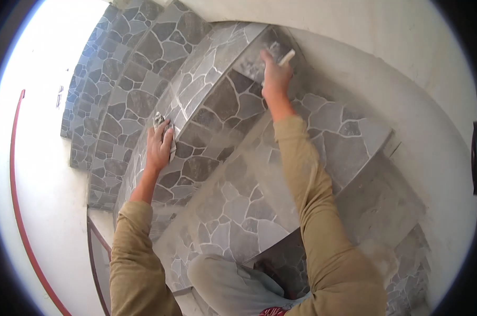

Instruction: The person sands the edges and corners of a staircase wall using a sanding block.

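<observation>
My left hand (158, 149) rests on the edge of a stair step (193, 87) clad in stone-patterned tile. Its fingers press on a crumpled grey-white cloth (172, 150), which shows around the fingertips and below the palm. Farther up, my right hand (277, 79) is closed around a short pale stick-like handle (288, 57). What that handle belongs to is hidden by the hand. A dusty grey-white patch (249, 62) covers the tile beside this hand, close to the wall corner.
Tiled steps (128, 100) rise at the upper left, and lower treads (238, 210) lie beneath my arms. A curved cream wall (375, 89) borders the stairs on the right. One bent knee (222, 282) is on the stairs below. A red rail (17, 184) runs along the left.
</observation>
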### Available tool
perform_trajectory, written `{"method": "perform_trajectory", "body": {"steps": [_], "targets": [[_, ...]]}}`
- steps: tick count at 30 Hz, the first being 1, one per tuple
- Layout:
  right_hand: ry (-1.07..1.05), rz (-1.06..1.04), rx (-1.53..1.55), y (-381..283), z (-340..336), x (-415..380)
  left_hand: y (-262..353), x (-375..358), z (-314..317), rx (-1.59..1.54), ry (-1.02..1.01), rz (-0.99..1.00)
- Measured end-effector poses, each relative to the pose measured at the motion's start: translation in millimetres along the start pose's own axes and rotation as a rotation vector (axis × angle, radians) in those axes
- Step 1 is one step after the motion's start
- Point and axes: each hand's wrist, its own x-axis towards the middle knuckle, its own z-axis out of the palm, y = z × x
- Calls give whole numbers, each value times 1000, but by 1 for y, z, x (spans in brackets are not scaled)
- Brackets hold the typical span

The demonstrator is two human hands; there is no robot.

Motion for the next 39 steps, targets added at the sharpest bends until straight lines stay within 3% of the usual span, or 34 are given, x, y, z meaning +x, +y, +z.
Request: {"method": "perform_trajectory", "body": {"steps": [2,7,10,15,17,18,20,23,27,29,36,39], "targets": [[-17,48,-60,3,-8,-3,4,0,0,-31,5,-15],[-13,-38,129,19,-6,-15,-4,3,3,-6,21,-10],[-25,47,20,-4,-2,-7,-3,-1,3,-12,-2,-13],[-18,-47,30,3,-1,-22,1,3,-1,-8,-3,-51],[132,-44,-299,-3,1,-12,-6,2,3,-37,7,-3],[142,-31,-309,-1,-4,-13,-5,-2,4,-38,-12,-8],[-14,44,-20,-6,-4,-11,-2,1,3,-36,25,8],[50,-10,30,43,-13,3,0,-1,0,-15,25,-12],[26,32,-82,5,-7,7,3,3,0,-18,14,-31],[-83,101,167,-2,-3,15,5,-1,1,-31,-2,-49],[53,-32,184,-3,-4,19,10,3,-3,-10,-8,-54],[28,-40,4,1,-9,22,5,-1,-1,-13,-8,-37]]}}
